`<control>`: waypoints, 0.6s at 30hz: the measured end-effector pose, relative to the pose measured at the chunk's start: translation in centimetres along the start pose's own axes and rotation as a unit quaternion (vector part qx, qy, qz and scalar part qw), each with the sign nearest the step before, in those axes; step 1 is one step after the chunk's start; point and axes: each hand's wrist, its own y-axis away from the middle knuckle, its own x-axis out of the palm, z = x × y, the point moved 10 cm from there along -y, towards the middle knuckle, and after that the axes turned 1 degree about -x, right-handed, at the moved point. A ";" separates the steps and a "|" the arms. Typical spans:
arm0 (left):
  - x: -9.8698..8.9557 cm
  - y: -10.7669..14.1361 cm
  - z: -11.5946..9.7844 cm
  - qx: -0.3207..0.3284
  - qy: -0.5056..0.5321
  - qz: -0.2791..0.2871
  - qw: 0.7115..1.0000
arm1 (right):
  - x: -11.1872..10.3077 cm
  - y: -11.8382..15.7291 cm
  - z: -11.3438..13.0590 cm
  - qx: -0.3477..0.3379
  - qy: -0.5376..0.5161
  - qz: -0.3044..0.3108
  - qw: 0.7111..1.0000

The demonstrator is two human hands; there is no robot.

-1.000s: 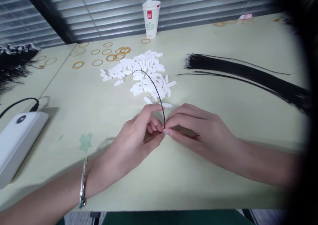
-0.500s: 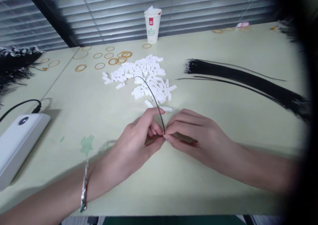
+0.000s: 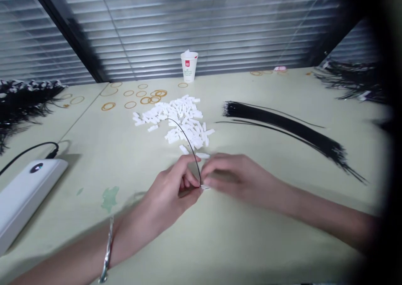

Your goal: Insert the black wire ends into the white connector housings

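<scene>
My left hand (image 3: 172, 188) pinches a thin black wire (image 3: 191, 144) between thumb and finger. The wire arcs up and to the left over the white pile. At the pinch, a small white connector piece (image 3: 205, 187) sticks out to the right of my fingertips. Close beside it is my right hand (image 3: 238, 177), its fingers curled and smeared by motion, so what lies between them is unclear. Beyond my hands lies a heap of small white connector pieces (image 3: 188, 125). On the right rests a bundle of black wires (image 3: 282, 123), with a few loose ones alongside.
A paper cup (image 3: 189, 69) stands at the back by the blinds. Rubber bands (image 3: 153, 97) are scattered at the back left. A white power bank (image 3: 31, 197) with a cable lies left. Black wire piles with white ends (image 3: 28, 100) sit at both sides.
The camera view has tilted up, so everything sits lower. My right fingers have moved slightly off the pinch point, and the white connector piece now shows there. My left hand keeps the wire.
</scene>
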 end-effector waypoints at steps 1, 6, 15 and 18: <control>0.0 0.0 0.0 -0.006 -0.004 0.004 1.000 | -1.5 -0.4 -1.0 0.022 -0.008 -0.026 0.999; 0.0 0.0 0.0 -0.005 -0.008 0.000 1.000 | -9.8 -1.9 -4.9 -0.009 0.274 -0.225 0.935; 0.2 -0.1 0.4 0.016 -0.007 -0.004 1.000 | -9.2 -4.2 -9.4 -0.013 0.360 -0.146 0.921; 0.3 -0.1 0.2 0.018 -0.004 -0.001 1.000 | -9.5 -3.9 -7.9 -0.006 0.368 -0.149 0.918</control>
